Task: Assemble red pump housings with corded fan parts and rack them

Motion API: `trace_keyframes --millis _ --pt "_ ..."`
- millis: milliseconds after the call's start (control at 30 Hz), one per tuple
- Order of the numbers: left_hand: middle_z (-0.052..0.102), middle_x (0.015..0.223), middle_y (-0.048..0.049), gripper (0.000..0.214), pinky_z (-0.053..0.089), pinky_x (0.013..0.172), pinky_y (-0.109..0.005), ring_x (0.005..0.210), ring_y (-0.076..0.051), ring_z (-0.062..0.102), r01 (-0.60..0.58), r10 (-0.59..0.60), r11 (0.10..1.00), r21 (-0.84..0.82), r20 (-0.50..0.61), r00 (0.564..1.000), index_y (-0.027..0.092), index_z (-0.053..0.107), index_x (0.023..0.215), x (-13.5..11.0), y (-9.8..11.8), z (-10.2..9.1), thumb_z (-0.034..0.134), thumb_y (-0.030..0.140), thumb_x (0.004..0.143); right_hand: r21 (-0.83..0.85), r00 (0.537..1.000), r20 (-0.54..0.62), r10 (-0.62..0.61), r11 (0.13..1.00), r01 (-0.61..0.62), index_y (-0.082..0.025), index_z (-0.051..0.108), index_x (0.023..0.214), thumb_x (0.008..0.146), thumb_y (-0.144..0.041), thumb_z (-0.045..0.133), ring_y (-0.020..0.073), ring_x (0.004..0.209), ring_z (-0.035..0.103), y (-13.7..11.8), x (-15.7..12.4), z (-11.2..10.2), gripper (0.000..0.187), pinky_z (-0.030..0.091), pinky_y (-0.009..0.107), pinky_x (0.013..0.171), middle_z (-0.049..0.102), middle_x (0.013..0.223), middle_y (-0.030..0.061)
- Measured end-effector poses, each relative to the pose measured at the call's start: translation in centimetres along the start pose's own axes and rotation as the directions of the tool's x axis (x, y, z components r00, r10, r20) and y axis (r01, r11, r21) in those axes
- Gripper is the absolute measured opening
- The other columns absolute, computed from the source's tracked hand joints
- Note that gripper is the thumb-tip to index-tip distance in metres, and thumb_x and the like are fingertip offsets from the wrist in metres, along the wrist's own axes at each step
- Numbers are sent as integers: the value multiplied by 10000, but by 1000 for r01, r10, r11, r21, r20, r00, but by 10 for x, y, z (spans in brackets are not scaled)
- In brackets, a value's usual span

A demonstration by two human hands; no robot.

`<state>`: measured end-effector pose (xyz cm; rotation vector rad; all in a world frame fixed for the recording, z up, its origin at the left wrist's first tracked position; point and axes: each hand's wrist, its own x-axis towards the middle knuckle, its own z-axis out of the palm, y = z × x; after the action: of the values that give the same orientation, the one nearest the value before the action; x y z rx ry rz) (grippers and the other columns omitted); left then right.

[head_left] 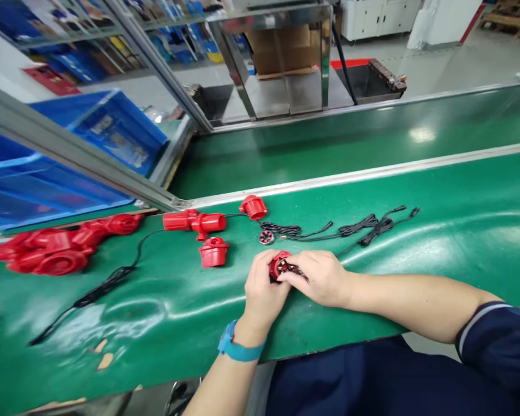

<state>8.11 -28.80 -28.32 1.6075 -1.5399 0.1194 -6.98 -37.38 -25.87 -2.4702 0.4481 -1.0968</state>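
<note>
Holding: both hands meet over one small red housing [279, 265] on the green bench mat [164, 323], close to the near edge.
Left hand: the left hand [262, 292] is curled around the housing from the left side, fingers closed on it; a blue wristband [238, 348] sits on this wrist.
Right hand: the right hand [323, 277] covers the housing from the right, fingertips pinched at its open top where some small dark and metallic parts show. How tight this pinch is, I cannot tell.
Doing it well: I think the left hand should keep the housing steady and low on the mat, while the right fingertips press the small inner part straight, not tilted. The thin cable should stay free and not be trapped under the palm.
Parts waiting: a red cap [214, 252] and a red plug piece [193, 222] lie left of the hands, another red cap [253, 206] behind, with a small ring part [266, 237] just beside it.
Cables: bundled black cables [364, 225] lie behind the right hand; one long black cable [104, 286] runs to the left.
Pile: a heap of red parts [56, 248] rests at the far left.
Containers: blue bins [112, 124] stand on the rack at left, holding something in clear bags, too blurred to name. A black tray [368, 78] across the belt looks dark inside; its content I cannot see.
</note>
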Motion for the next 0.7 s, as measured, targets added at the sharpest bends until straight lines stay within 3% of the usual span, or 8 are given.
trace_keyframes --millis 200,400,600,700 --pt "687 1007 -97 294 569 859 -367 958 -240 675 -46 54 994 103 -79 995 165 612 1098 -1 -7 2 721 230 833 -86 976 175 133 989 -119 -140 636 1045 1075 -535 472 191 799 703 0 -1 0 429 532 298 710 743 900 76" --pt "689 1044 -88 361 573 862 -376 948 -241 688 158 -157 986 44 -43 987 171 623 1126 -6 -11 1 738 367 846 -173 974 208 -90 977 127 -87 631 1228 1086 -521 438 208 760 641 3 1 -5 496 530 337 684 683 838 81" --pt "701 1163 -106 443 553 980 -411 1068 -258 684 100 -95 994 -44 95 991 178 606 1232 1 -9 -5 727 416 878 -135 925 342 -166 965 223 -114 631 1263 1074 -354 518 217 786 574 13 8 -13 326 520 353 692 636 871 76" --pt "687 1149 -111 425 549 971 -407 1063 -254 670 64 -62 997 -35 64 996 175 609 1230 2 -7 -5 739 370 876 -216 915 391 -101 956 198 -124 623 1314 1065 -294 521 220 748 546 9 6 -13 319 496 344 634 625 824 65"
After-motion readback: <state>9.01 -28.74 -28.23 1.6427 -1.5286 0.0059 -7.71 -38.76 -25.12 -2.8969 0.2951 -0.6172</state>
